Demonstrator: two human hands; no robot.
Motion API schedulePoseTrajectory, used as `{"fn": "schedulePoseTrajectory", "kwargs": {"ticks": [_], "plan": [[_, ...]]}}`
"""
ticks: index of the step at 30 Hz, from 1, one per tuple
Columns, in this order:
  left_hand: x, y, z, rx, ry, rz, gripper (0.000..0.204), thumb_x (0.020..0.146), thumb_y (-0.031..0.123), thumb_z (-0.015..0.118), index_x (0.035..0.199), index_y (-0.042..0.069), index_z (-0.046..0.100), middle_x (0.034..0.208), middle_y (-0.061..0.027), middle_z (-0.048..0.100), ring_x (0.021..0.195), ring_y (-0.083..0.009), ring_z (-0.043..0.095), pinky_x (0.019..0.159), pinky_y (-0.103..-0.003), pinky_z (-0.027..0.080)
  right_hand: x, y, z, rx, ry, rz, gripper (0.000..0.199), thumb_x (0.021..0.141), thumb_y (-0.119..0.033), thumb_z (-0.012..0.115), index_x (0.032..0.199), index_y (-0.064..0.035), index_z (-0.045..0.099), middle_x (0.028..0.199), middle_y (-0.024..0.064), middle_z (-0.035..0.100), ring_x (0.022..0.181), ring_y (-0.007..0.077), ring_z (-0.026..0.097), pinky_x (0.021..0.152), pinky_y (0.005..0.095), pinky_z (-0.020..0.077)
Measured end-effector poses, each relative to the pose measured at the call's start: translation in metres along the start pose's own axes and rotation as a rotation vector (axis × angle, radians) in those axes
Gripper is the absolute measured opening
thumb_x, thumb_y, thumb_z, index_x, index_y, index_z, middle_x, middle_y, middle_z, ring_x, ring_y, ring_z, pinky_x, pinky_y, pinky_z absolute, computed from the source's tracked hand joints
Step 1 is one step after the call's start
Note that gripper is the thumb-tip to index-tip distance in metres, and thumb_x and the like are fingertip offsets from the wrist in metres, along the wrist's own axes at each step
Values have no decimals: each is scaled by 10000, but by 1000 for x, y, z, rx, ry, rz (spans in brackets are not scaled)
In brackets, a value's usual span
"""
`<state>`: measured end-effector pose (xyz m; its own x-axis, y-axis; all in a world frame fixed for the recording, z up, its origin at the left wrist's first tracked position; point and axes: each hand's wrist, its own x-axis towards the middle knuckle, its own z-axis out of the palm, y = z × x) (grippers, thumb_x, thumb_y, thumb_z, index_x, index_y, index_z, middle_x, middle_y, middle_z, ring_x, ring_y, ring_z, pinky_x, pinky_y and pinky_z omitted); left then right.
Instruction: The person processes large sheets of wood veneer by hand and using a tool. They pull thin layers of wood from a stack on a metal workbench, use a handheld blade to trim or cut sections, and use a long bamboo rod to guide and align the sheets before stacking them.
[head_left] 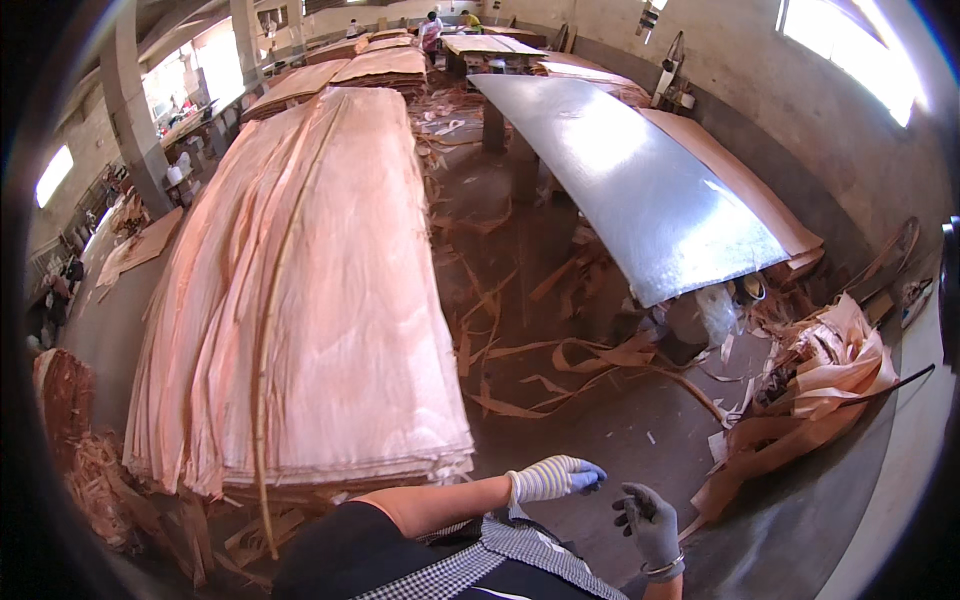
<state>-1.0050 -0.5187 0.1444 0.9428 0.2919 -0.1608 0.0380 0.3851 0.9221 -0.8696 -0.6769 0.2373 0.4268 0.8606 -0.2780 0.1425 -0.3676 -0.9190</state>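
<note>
Nearest to me is my own dark top with its black-and-white checked cloth (500,560), and just past it my two gloved hands hang in the air over the grey concrete floor (590,430). My left hand (556,478), in a white striped knit glove with blue fingertips, reaches out across my front, fingers lightly curled and holding nothing. My right hand (648,520), in a grey knit glove with a thin bangle at the wrist, is half open with the fingers bent, also empty.

What sits closest to them is the tall stack of thin pinkish wood veneer sheets (320,280) to my left, its ragged near edge just beside my left forearm. Loose curled brown veneer strips (560,370) litter the floor ahead, and a crumpled heap of torn veneer scraps (810,390) lies to my right. Beyond that stands a long grey metal-topped table (630,180).

I judge the floor to be the hazard: a step forward could catch a strip and trip me. Sheet edges look brittle, so a careless grab could split one or drive a splinter through the knit.
</note>
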Motion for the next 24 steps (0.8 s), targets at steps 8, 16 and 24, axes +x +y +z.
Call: {"fn": "schedulePoseTrajectory", "kwargs": {"ticks": [8,16,24], "plan": [[126,41,-15,306,-153,-88,281,892,160,509,1133,31,576,999,-62,636,911,-115,572,840,-247,444,70,-27,-112,111,257,-89,218,878,-37,499,1088,-6,549,789,67,627,593,89,575,479,192,431],[270,79,15,0,-177,-118,315,909,140,490,1192,9,527,1094,-80,596,996,-148,555,918,-275,420,173,-24,-231,176,434,-135,183,884,-57,496,1046,-16,572,783,74,625,549,88,563,408,189,419],[404,109,67,-573,60,119,220,903,128,492,1106,44,499,1006,-68,568,959,-176,545,902,-313,425,308,44,-283,91,114,-294,355,818,-66,584,1165,-24,526,1053,108,592,937,167,565,799,281,458]]}}
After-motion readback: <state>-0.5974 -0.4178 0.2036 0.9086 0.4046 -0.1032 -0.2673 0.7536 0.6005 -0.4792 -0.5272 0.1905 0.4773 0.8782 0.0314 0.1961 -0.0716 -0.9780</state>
